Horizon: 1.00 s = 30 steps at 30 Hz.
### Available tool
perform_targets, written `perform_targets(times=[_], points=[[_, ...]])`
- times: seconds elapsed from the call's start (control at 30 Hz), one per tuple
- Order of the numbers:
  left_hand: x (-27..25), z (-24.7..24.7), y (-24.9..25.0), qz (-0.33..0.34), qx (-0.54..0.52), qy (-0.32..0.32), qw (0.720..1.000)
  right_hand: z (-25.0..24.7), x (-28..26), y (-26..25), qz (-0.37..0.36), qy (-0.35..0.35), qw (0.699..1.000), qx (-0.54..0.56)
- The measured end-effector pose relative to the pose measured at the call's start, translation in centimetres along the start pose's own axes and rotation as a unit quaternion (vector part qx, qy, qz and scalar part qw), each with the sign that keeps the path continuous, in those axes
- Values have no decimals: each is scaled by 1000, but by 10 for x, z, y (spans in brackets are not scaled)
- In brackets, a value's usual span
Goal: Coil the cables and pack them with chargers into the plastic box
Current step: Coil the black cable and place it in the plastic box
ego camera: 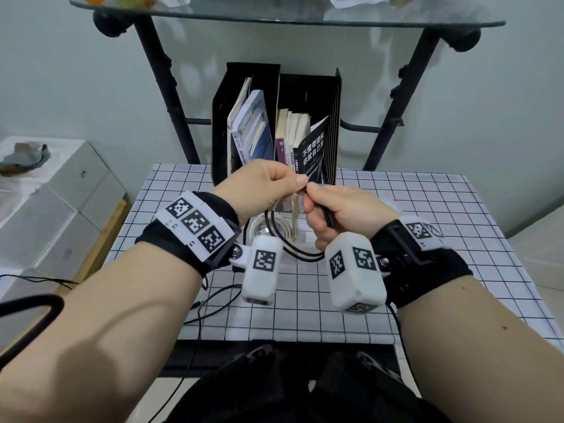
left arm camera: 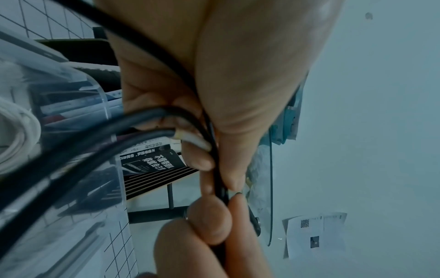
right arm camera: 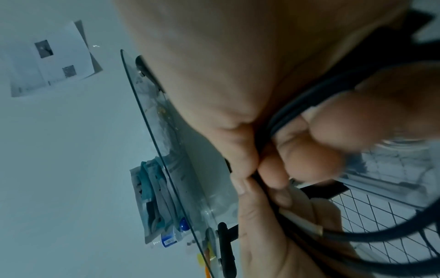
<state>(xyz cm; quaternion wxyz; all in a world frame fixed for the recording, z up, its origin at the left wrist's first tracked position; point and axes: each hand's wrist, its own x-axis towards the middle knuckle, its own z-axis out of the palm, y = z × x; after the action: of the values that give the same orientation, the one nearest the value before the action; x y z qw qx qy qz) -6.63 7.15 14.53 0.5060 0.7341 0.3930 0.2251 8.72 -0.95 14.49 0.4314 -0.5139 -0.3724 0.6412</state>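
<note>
Above the table I hold a black cable [ego camera: 300,257] in both hands, and its two loops hang down between my wrists. My left hand [ego camera: 297,183] pinches the strands between thumb and fingers [left arm camera: 202,161]. My right hand [ego camera: 311,193] meets it fingertip to fingertip and grips the same bundle [right arm camera: 357,238], with the other fingers curled round it. A clear plastic box [ego camera: 259,228] sits on the table under my hands, mostly hidden by them. In the left wrist view the box wall [left arm camera: 71,188] shows a white coiled cable [left arm camera: 21,131] inside. No charger is visible.
A black file holder [ego camera: 253,71] with books stands at the back of the checkered tablecloth [ego camera: 427,239]. Above is a glass shelf [ego camera: 287,18] on a black frame. White boxes [ego camera: 45,209] are stacked to the left. Thin black wires [ego camera: 213,300] trail over the table's front left edge.
</note>
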Motion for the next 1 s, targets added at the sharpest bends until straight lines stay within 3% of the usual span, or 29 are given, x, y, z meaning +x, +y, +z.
perform_targets(times=[0.1, 0.2, 0.3, 0.57, 0.83, 1.0], points=[[0, 3, -4, -27, -89, -3, 996, 0, 1, 0, 10, -32, 998, 53], [0, 7, -6, -64, -222, 4, 973, -2, 0, -1, 21, -51, 988, 141], [-2, 11, -8, -76, -286, 2, 955, -7, 1, -2, 14, -52, 970, 236], [-15, 23, -31, -99, -281, -28, 954, -25, 6, -9, -63, 15, 926, 371], [-21, 30, -43, -133, -229, -33, 964, -43, 6, -18, -146, 191, 854, 463], [-21, 21, -41, -124, -189, -39, 973, -57, 6, -16, -163, 264, 830, 464]])
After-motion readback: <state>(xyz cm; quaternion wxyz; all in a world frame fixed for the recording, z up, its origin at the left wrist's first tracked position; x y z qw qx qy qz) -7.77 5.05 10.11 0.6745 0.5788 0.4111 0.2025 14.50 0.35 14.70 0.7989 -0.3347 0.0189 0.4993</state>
